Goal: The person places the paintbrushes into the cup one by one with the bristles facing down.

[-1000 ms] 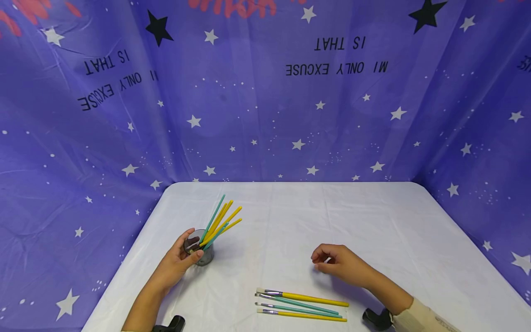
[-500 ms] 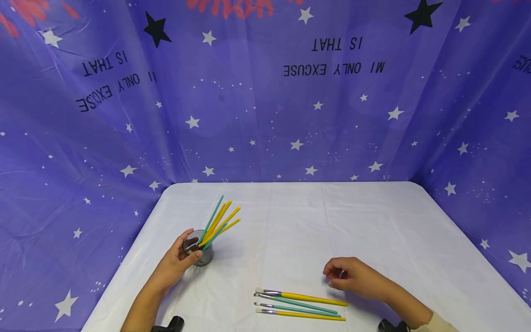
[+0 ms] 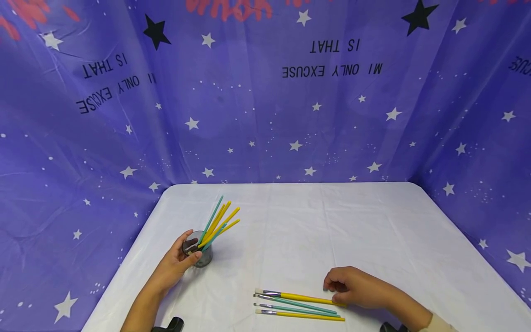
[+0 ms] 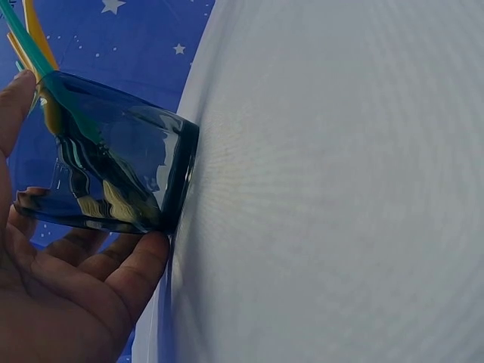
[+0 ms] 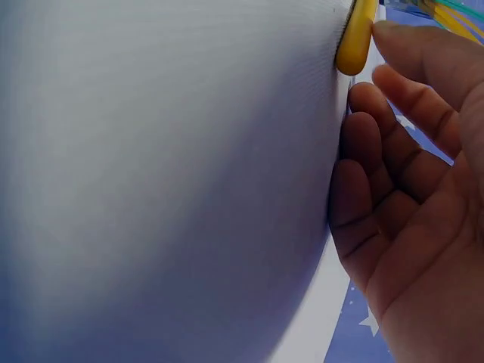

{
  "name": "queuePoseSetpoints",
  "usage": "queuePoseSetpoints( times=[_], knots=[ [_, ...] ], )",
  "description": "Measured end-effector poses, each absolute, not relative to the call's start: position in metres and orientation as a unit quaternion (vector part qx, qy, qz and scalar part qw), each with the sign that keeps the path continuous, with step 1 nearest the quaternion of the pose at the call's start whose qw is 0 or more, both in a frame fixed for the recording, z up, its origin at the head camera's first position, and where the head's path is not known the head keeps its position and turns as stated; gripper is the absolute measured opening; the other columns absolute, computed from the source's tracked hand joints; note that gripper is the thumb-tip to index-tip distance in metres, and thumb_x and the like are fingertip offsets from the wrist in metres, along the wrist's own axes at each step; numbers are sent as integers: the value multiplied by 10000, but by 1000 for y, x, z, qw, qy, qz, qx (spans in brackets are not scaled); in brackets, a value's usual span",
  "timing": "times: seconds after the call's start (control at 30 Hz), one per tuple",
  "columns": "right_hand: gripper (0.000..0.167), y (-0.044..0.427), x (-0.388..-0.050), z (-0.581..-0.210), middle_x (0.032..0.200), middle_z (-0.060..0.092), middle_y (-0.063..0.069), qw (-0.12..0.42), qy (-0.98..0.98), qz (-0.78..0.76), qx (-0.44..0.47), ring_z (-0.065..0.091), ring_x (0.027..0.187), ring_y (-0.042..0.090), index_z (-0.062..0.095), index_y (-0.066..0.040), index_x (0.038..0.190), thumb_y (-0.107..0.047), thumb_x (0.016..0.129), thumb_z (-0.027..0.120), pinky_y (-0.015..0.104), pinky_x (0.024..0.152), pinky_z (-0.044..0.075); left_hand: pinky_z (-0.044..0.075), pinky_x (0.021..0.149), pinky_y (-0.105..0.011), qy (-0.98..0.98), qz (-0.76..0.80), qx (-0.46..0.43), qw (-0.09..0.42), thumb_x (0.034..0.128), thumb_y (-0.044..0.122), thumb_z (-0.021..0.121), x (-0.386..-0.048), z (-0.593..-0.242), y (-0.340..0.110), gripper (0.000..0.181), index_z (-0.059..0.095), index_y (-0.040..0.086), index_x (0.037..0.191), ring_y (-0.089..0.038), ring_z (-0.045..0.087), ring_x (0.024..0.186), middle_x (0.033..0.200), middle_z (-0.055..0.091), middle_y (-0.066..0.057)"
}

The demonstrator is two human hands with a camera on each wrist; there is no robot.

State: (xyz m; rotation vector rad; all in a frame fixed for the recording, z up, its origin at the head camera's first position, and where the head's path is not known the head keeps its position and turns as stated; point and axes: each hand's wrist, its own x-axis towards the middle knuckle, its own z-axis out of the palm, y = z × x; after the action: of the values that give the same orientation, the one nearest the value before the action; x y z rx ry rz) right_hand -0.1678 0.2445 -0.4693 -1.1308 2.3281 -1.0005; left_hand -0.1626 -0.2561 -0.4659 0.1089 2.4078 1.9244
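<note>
A dark, see-through glass (image 3: 203, 259) stands at the left of the table, holding several yellow and teal paintbrushes (image 3: 217, 226) bristle-end down. My left hand (image 3: 171, 267) grips it, thumb at the near side and fingers round the far side; the left wrist view shows the bristles through the glass wall (image 4: 144, 128). On the table lie two yellow and two teal paintbrushes. Over the handle end of the uppermost yellow paintbrush (image 3: 304, 299) is my right hand (image 3: 362, 288), loosely curled. In the right wrist view its thumb (image 5: 416, 53) is right beside the yellow handle tip (image 5: 352, 57), the fingers apart from it.
Below the uppermost brush lie the two teal paintbrushes (image 3: 298, 310) and another yellow one (image 3: 309, 316). White cloth covers the table (image 3: 332, 221). A purple star-printed curtain (image 3: 257, 92) hangs behind and at both sides.
My right hand has moved right and then down toward me, reaching the handle end of the uppermost yellow paintbrush. The left hand keeps its grip on the glass in place.
</note>
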Motion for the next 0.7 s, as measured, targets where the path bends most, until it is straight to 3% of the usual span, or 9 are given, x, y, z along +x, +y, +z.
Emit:
queuePoseSetpoints(
  times=[0.4,0.7],
  knots=[
    [188,243,-166,-465,944,565,-190,163,830,-292,-446,502,860,-22,658,-269,1009,-192,868,755,209,745,451,445,931,-198,782,622,30,30,972,146,658,-162,-466,-256,774,177,90,1576,-416,392,1363,1509,342,-306],
    [209,239,-166,-465,874,536,-208,130,829,-279,-467,478,816,-28,651,-264,929,-96,839,737,184,709,431,441,932,-192,781,623,28,32,974,144,655,-163,-465,-256,774,171,88,1576,-417,388,1364,1510,336,-310]
  ],
)
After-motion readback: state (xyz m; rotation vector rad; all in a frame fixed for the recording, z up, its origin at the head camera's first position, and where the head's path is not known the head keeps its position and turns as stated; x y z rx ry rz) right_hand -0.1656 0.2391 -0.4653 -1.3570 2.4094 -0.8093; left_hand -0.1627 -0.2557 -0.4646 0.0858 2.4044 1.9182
